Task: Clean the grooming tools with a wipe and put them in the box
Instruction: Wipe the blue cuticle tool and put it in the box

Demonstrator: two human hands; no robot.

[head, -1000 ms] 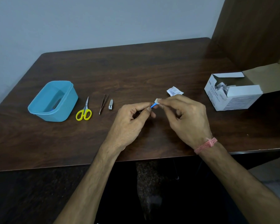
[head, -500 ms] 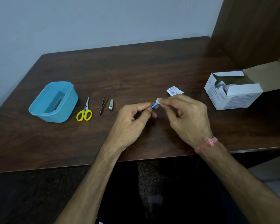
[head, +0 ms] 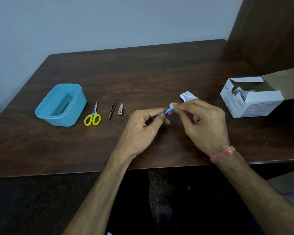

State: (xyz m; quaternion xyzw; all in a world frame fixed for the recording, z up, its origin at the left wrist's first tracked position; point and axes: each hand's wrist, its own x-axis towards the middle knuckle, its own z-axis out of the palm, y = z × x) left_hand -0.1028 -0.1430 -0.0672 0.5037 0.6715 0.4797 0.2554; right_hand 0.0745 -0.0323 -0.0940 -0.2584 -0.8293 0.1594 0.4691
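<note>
While the left hand pinches a small blue tool btwn thumb & forefinger, the right hand has its fingers clamped on a white wipe wrapped round the tool's tip, both above the worktop. Blue box sits far left; yellow scissors, tweezers & nail clipper lie in a row beside it. Torn wrapper lies behind the hands; open cardboard carton at right.

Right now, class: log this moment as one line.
left hand: holds blue tool | right hand: wipe on tip | box: waiting
</note>
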